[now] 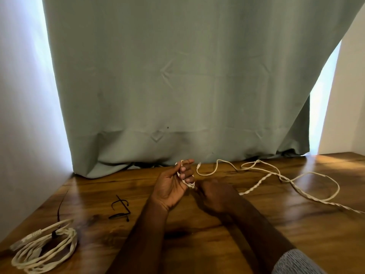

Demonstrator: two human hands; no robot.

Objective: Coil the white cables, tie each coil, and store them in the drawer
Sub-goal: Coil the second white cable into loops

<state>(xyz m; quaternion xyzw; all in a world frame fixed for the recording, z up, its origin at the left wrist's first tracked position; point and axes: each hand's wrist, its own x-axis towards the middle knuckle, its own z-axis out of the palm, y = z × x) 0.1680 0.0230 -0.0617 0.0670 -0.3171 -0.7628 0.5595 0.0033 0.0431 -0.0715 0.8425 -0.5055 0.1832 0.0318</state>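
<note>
The left hand has its fingers curled through small loops of the thin white braided cable, which trails rightward across the wooden table. The right hand is blurred just beside them; its grip cannot be told.

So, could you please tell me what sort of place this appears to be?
Probably a room at home: a glossy brown wooden table stands against a window covered by a grey-green fabric curtain, with plain white walls on both sides.
</note>
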